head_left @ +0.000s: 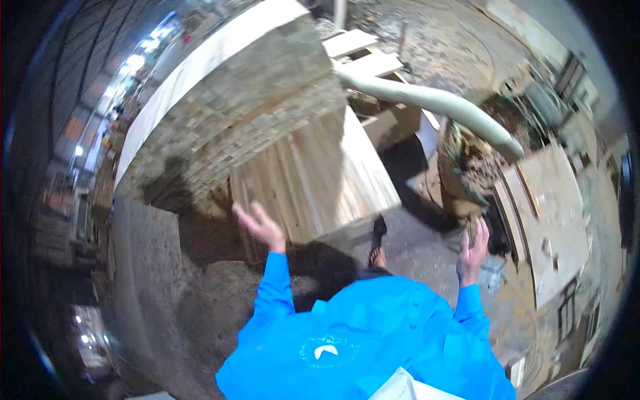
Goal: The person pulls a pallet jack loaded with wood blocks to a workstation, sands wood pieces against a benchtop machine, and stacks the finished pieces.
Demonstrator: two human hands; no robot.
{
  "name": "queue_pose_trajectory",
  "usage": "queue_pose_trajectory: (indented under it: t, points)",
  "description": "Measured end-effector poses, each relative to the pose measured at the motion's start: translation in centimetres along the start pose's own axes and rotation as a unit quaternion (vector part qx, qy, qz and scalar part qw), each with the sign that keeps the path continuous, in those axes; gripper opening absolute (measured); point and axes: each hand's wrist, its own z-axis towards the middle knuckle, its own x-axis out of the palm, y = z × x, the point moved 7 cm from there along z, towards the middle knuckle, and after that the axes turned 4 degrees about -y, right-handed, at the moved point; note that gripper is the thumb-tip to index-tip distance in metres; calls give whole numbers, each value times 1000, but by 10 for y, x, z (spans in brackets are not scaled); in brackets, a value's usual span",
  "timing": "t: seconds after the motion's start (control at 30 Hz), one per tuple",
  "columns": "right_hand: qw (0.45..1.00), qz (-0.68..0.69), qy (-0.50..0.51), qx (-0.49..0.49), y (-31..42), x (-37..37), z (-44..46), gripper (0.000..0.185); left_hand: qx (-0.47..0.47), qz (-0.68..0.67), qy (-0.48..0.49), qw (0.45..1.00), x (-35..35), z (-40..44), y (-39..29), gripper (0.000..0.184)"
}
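Note:
My left hand (263, 229) is raised with its fingers apart, near the lower left corner of a striped wooden panel (303, 177). It looks empty, though whether it touches the panel's edge I cannot tell. My right hand (474, 247) is held out to the right, fingers stretched out and holding nothing. It appears in front of a sack of wood scraps (460, 180) and left of a worktable. Behind the panel stands a tall stack of boards (247, 100), its many small end faces showing and its top pale.
A thick pale hose (433, 100) runs from the stack toward the right. Loose boards (363, 57) lie beyond it. At the right is a worktable (553, 227) with wooden strips on it. My foot (378, 257) shows on the concrete floor (220, 307).

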Motion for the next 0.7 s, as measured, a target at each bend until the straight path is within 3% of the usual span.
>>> queue_pose_trajectory:
  t: [0.03, 0.13, 0.2, 0.23, 0.27, 0.33, 0.47, 0.57, 0.7]
  points:
    - [997, 60, -28, 37, -23, -13, -12, 53, 7, -58, 53, 997, 34, -21, -59, 62]
    - [992, 54, -81, 83, -52, -65, -40, 55, 145, -90, 276, 946, 113, -109, -164, 59]
    - [986, 65, -115, 105, -67, -93, -59, 55, 119, -177, 405, 889, 142, -192, -211, 67]
    - [983, 64, -125, 115, -77, -105, -72, 55, 71, -241, 516, 819, 145, -230, -248, 69]
    - [979, 45, -142, 138, -88, -118, -86, 56, 245, -196, 551, 774, 151, -265, -270, 70]
    - [958, 76, -189, 200, -99, -135, -107, 55, 386, -249, 577, 676, 146, -326, -308, 68]
    - [934, 74, -246, 247, -128, -164, -162, 54, 384, -322, 670, 548, 149, -398, -327, 74]
    - [919, -57, -231, 316, -121, -179, -194, 53, 394, -333, 687, 512, 166, -422, -319, 75]
    - [896, 32, -254, 362, -139, -138, -223, 53, 366, -333, 696, 519, 193, -405, -310, 70]
